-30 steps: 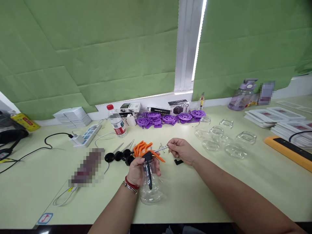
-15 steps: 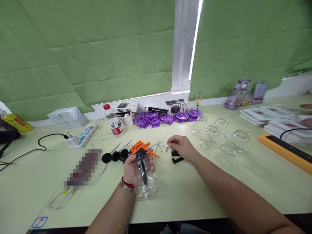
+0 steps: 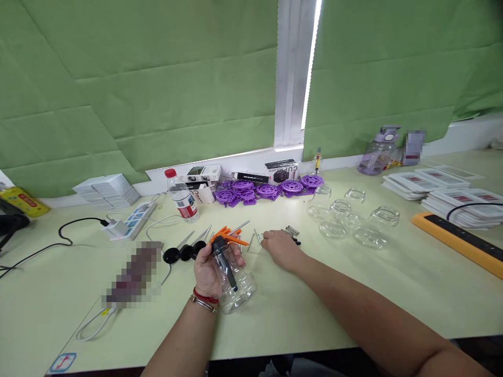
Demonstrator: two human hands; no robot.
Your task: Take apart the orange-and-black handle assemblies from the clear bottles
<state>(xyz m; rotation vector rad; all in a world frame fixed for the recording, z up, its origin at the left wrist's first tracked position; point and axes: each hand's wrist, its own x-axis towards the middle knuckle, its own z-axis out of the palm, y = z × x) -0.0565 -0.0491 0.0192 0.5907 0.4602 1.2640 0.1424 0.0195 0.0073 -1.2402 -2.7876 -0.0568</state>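
Observation:
My left hand (image 3: 207,275) is wrapped around a clear plastic bottle (image 3: 238,293) with a black neck fitting and a black tube inside; the bottle leans to the left at its top. Orange plastic levers (image 3: 231,236) lie behind the neck, and I cannot tell if any is attached. My right hand (image 3: 281,248) is low over the table, fingers curled together beside small metal pins (image 3: 257,235). Its fingertips are partly hidden, so whatever they pinch is unclear. Small springs (image 3: 291,230) and black parts (image 3: 297,242) show just beyond that hand.
Black round pieces with metal rods (image 3: 186,252) lie left of the bottle. Several clear bottles (image 3: 369,236) lie at right, near a yellow-and-black bar (image 3: 451,241). Purple wheel-like parts (image 3: 267,191) line the back beside a red-capped water bottle (image 3: 184,199). A power strip (image 3: 137,217) and cables spread leftward.
My right hand has come slightly left and down toward the pins, uncovering springs behind it. The bottle in my left hand has tilted more. Another person's hand at the right edge has gone from view.

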